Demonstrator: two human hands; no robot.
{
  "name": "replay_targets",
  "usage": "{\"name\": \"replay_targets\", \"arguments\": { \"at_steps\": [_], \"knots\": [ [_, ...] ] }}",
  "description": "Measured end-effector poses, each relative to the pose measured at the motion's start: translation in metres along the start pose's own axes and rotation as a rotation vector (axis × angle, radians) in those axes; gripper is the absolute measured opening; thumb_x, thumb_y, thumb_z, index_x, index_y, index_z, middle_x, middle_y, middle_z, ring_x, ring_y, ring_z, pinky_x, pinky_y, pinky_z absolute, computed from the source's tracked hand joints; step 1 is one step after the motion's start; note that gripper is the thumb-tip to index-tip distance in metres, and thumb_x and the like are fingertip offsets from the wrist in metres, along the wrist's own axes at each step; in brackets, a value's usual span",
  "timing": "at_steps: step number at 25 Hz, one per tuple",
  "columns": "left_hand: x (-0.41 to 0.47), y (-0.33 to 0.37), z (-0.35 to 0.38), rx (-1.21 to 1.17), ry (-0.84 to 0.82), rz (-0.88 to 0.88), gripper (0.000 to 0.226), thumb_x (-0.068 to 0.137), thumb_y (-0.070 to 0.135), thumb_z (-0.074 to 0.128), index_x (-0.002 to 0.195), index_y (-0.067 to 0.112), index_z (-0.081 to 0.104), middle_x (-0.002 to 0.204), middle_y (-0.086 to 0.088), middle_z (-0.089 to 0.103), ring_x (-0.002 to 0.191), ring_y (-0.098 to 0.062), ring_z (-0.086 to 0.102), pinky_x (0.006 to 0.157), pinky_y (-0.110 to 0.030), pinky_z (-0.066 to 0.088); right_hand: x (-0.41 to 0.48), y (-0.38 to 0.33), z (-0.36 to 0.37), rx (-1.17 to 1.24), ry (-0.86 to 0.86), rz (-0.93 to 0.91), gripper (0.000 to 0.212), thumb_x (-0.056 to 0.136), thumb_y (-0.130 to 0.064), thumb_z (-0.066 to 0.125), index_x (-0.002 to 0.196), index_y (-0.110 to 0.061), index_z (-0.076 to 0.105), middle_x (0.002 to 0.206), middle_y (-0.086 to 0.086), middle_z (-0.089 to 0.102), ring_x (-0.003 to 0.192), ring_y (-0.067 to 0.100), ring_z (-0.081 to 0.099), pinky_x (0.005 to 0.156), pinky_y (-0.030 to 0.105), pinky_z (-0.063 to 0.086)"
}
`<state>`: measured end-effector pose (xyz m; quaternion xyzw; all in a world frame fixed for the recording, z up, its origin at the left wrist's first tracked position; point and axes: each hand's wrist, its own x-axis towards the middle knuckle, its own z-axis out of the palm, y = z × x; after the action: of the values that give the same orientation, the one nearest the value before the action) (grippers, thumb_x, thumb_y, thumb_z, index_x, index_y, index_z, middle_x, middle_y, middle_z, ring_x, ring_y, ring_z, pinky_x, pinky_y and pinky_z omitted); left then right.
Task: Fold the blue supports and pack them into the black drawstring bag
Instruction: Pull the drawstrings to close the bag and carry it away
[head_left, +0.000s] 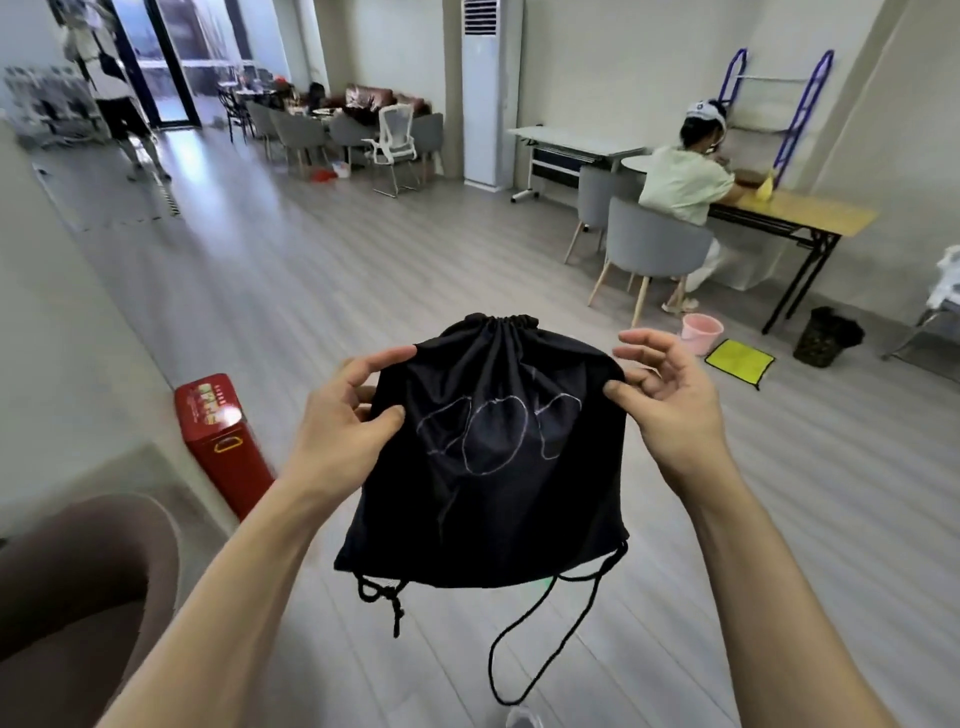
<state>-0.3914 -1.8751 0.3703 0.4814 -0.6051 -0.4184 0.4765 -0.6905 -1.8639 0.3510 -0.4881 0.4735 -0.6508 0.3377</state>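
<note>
The black fabric drawstring bag (493, 467) hangs in the air in front of the person, held up by its two upper edges over the grey plank floor (363, 270). The left hand (343, 421) has its grip closed on the left edge, thumb on the front of the cloth and forefinger over the top. The right hand (670, 395) pinches the right edge between thumb and a curled finger, the other fingers spread loose.

The main risk is the gathered mouth (506, 321), which is drawn tight at the top. Nothing can go in until it is pulled wide, and tugging only on the sides may just stretch the cloth. The right-hand pinch looks light, so that corner could slip and the bag would swing down. The long black cords (540, 634) dangle below in a loop and could catch on an arm or knot.

No blue supports are in either hand. Two blue ladder-like uprights (808, 109) lean on the far wall, well apart from the bag; whether they are the supports I cannot tell.
</note>
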Motion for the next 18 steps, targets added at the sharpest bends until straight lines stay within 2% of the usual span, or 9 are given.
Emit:
{"name": "replay_targets", "arguments": {
  "at_steps": [4, 10, 14, 18],
  "knots": [
    [0.145, -0.011, 0.041, -0.053, 0.04, -0.063, 0.06, 0.09, -0.015, 0.057, 0.122, 0.034, 0.069, 0.099, -0.018, 0.072, 0.08, -0.019, 0.074, 0.066, -0.022, 0.058, 0.153, 0.053, -0.001, 0.002, -0.021, 0.027, 0.045, 0.083, 0.023, 0.063, 0.101, -0.017, 0.066, 0.103, 0.005, 0.067, 0.082, 0.004, 0.066, 0.081, 0.016, 0.052],
    [0.347, -0.032, 0.068, -0.089, 0.11, -0.12, 0.065, 0.087, -0.019, 0.054, 0.121, 0.032, 0.07, 0.089, -0.004, 0.074, 0.082, -0.015, 0.072, 0.071, -0.019, 0.056, 0.374, 0.11, 0.028, -0.017, -0.082, 0.025, 0.04, 0.084, 0.022, 0.063, 0.096, -0.016, 0.07, 0.093, 0.001, 0.072, 0.082, 0.004, 0.068, 0.08, 0.014, 0.054],
    [0.502, -0.063, 0.084, -0.128, 0.101, -0.1, 0.065, 0.087, -0.019, 0.053, 0.123, 0.033, 0.069, 0.095, -0.004, 0.076, 0.081, -0.011, 0.073, 0.07, -0.015, 0.054, 0.529, 0.168, 0.054, -0.056, -0.065, 0.009, 0.038, 0.085, 0.019, 0.064, 0.099, -0.015, 0.074, 0.091, -0.001, 0.074, 0.08, 0.002, 0.068, 0.08, 0.013, 0.053],
    [0.672, -0.093, 0.102, -0.173, 0.073, -0.092, 0.066, 0.087, -0.018, 0.055, 0.12, 0.036, 0.071, 0.106, -0.006, 0.072, 0.081, -0.009, 0.069, 0.072, -0.016, 0.054, 0.681, 0.225, 0.073, -0.082, -0.027, 0.049, 0.04, 0.086, 0.018, 0.065, 0.101, -0.017, 0.075, 0.086, -0.013, 0.078, 0.082, -0.001, 0.07, 0.079, 0.011, 0.053]
  ]
}}
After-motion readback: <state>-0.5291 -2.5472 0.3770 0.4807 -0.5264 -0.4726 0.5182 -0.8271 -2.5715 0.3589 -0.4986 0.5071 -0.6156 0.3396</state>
